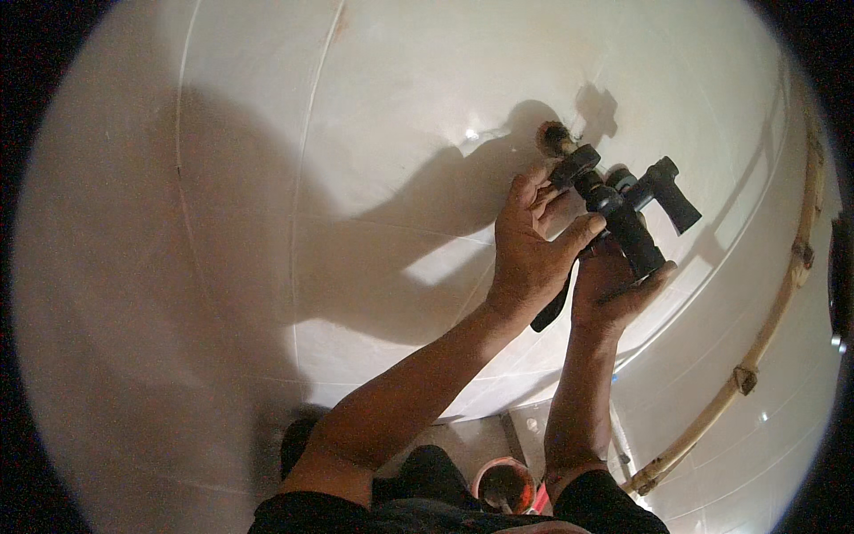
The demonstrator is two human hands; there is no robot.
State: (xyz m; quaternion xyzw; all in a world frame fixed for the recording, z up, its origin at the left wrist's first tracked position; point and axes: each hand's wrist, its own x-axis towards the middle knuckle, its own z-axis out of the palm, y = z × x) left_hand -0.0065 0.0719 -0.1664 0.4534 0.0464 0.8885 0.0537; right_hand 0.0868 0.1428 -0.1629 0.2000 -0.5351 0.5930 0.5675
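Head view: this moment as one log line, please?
left hand: holds black tap | right hand: cups its lower end | wall outlet: by its upper end | bucket: below

Looks like a bathroom or similar wet room, judging by pale wall tiles (427, 53), a pipe outlet (553, 136), a tap (635, 240) and a bucket (525, 474)

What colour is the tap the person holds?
Black: the tap shows best in the head view.
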